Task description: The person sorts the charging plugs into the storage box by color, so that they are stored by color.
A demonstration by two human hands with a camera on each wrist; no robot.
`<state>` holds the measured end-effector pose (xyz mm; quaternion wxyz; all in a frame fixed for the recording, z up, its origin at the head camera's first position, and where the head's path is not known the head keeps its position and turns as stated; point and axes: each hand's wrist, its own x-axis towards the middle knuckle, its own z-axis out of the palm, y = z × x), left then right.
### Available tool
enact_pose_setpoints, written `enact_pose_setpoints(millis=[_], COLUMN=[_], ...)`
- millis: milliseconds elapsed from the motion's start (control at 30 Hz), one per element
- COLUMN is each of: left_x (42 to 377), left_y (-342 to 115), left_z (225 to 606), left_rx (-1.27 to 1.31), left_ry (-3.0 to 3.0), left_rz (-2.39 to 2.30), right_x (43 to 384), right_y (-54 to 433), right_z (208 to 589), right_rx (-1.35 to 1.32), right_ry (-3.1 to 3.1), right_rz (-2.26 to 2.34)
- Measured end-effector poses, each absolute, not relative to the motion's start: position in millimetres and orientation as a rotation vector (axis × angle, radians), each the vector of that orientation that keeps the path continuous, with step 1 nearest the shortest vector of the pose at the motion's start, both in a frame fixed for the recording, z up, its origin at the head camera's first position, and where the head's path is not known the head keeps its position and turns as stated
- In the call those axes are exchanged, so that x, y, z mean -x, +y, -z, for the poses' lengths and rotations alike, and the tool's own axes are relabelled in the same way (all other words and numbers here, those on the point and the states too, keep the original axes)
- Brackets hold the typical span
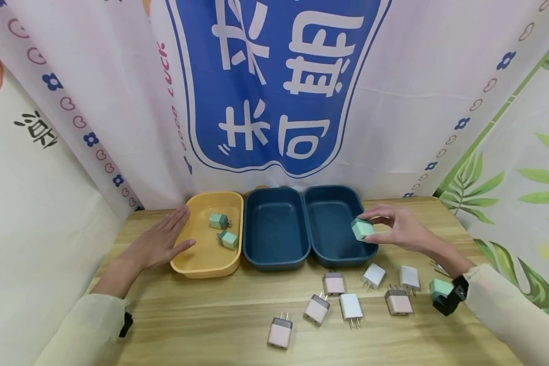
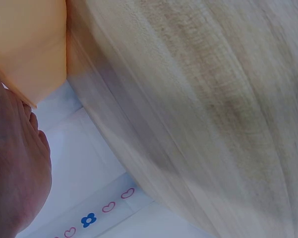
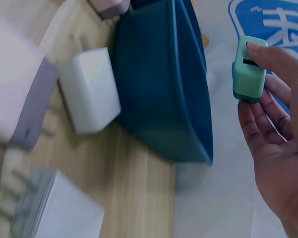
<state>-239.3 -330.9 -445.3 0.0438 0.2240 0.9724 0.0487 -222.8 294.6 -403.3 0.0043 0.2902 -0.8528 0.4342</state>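
Observation:
Between thumb and fingers my right hand (image 1: 395,229) pinches a green charger plug (image 1: 362,230), held over the near right part of the right-hand blue tray (image 1: 334,262). In the right wrist view, slots show on the face of this green charger plug (image 3: 250,69). My left hand (image 1: 162,239), fingers straight, rests at the left rim of the yellow tray (image 1: 206,269) with its thumb reaching over the inside. Two green charger plugs, one farther (image 1: 218,220) and one nearer (image 1: 229,240), lie in that yellow tray.
A second blue tray (image 1: 276,265) stands in the middle. Pink plugs (image 1: 280,333) and white plugs (image 1: 351,306) lie scattered in front of the trays. Another green plug (image 1: 440,288) sits under my right wrist. A printed curtain (image 1: 384,142) hangs behind the table (image 1: 201,325).

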Motion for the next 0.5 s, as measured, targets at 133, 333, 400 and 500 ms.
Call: enact_pose_setpoints(millis=[133,333,400,500], left_x=[237.2,237.1,237.8,238.5], left_y=[-331.5,-331.5,-331.3,-331.1], left_z=[446.3,446.4,446.2,446.0], left_rx=[-0.662,-0.658,-0.663,-0.670], left_ry=[2.965,2.961,2.960,2.960], left_rz=[-0.165,-0.176,-0.178,-0.184], right_x=[223.6,225.4,226.0,227.0], right_y=[278.3,258.8,252.6,242.8], right_z=[399.0,394.2,392.4,390.4], right_rx=[-0.949,-1.025,-1.033,-1.049], right_ry=[-2.669,-2.642,-2.639,-2.627], right_rz=[-1.311,-1.328,-1.350,-1.393])
